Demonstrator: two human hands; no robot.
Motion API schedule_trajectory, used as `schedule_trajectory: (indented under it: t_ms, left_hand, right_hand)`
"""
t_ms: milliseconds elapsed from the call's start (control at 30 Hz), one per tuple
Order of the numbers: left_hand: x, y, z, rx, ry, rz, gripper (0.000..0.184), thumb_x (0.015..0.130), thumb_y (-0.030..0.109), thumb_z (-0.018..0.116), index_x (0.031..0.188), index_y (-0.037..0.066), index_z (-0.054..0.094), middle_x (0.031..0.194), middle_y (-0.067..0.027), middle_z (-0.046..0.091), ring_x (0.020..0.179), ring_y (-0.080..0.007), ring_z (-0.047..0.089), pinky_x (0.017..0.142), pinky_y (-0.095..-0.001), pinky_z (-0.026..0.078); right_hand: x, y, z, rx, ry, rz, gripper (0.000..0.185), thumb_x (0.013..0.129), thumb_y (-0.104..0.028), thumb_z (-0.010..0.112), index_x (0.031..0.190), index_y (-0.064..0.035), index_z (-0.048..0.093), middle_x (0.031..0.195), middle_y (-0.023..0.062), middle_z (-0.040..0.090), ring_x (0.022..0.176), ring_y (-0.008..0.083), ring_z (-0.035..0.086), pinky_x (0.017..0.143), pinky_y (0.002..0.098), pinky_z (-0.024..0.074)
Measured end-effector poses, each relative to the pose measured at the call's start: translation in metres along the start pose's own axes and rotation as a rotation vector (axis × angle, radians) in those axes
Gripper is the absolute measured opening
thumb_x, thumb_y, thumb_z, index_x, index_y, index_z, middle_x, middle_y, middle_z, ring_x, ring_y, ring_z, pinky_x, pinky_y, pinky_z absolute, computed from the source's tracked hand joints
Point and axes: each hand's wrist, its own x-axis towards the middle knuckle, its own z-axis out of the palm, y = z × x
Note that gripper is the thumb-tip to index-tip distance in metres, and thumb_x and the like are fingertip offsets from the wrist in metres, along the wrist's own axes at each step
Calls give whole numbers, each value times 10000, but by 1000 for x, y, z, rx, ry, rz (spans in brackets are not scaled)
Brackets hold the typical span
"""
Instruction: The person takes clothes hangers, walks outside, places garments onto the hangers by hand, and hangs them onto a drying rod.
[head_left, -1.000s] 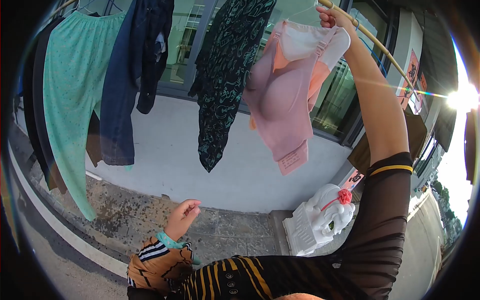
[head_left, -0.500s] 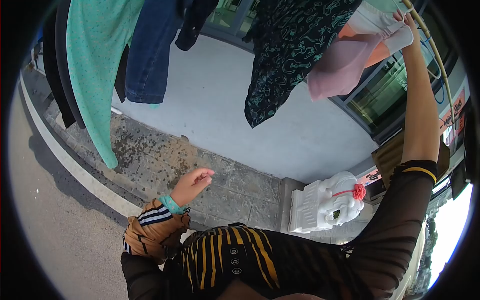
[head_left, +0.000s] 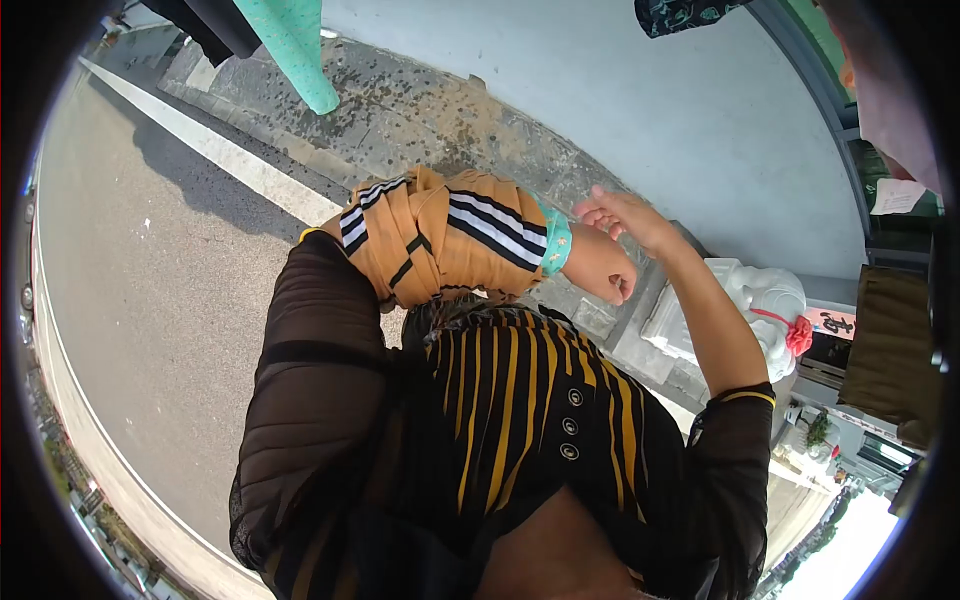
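Plainly, the work centres on the left arm (head_left: 315,320), where a tan garment (head_left: 425,235) with black-and-white stripes is gathered over the forearm, in front of the torso (head_left: 520,410). A teal cloth (head_left: 557,240) circles the wrist beyond it; whether the two are separate pieces I cannot tell. The left hand (head_left: 605,272) extends past the teal cloth, its grip curled inward with nothing seen in it; whether the fingers meet the palm cannot be made out. The right hand (head_left: 618,212) is raised just beside that wrist, its fingers parted and slightly bent with no fabric between them; contact with the teal cloth is unclear. The step in hand looks like reaching for the carried clothes with the right hand. From here, a next move on them would call for a pinch at one loose edge, with the left arm held level so the bundle does not slip. A mint garment (head_left: 293,55), a dark print (head_left: 690,14) and a pink garment (head_left: 898,110) hang at the upper edges of view, well apart from both hands.
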Motion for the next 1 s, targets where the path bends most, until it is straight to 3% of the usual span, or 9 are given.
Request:
schedule_trajectory:
  t_ms: [233,333,400,433,600,700,767,833,1000]
  left_hand:
    - [83,11,57,39,-529,35,246,832,247,532,990,68,593,886,-69,620,785,-160,578,691,-298,466]
    - [107,-18,86,-13,-623,19,224,833,209,542,974,47,604,873,-64,620,729,-126,572,646,-267,472]
    - [127,-63,102,-296,-489,-137,185,803,277,572,843,99,604,703,-5,585,585,-105,528,521,-260,429]
    - [129,-91,116,-483,-419,-118,209,801,301,564,862,104,604,756,-10,614,609,-107,547,525,-259,449]
    - [165,-74,128,-214,-520,-196,190,797,216,548,907,69,599,800,-61,622,656,-152,577,558,-296,470]
    - [172,-69,137,-480,-361,-182,207,807,230,541,932,73,591,816,-64,621,689,-161,579,591,-298,471]
    - [170,-71,137,-656,-229,-188,218,813,239,536,948,76,585,827,-67,621,712,-167,580,612,-300,471]
    - [169,-74,132,-818,-79,-189,229,819,248,531,964,78,580,838,-69,621,734,-173,582,634,-302,472]
    - [99,-42,171,-1201,242,-153,257,835,272,520,1004,85,567,865,-75,621,790,-188,585,689,-307,472]
  right_hand:
    - [57,-74,34,-374,-213,33,678,824,-619,341,930,-6,611,773,46,594,640,137,536,608,279,412]
    - [49,-67,35,-461,-147,-384,585,838,-558,406,884,-13,615,763,46,605,601,144,538,614,280,432]
    - [14,-80,9,448,35,-400,527,857,-499,441,865,7,590,778,77,606,681,139,545,645,287,443]
    - [12,-76,-5,449,31,-399,527,857,-499,441,865,7,590,778,77,606,681,139,545,645,287,443]
    - [0,-47,8,-278,-63,124,565,847,-497,445,845,47,596,734,109,616,624,188,556,619,292,459]
    - [21,-17,16,-472,-191,-146,603,855,-488,450,1044,76,549,875,140,609,826,213,572,752,293,443]
    - [6,-12,5,-215,172,-251,532,863,-461,461,1060,24,555,966,105,605,861,213,564,799,301,424]
    - [-24,-13,-6,540,332,-466,430,892,-398,441,1055,-17,555,1030,82,597,916,213,557,860,327,404]
    - [-109,-30,3,1588,155,-674,340,922,-311,390,1079,-37,516,1100,76,559,1014,224,527,908,393,400]
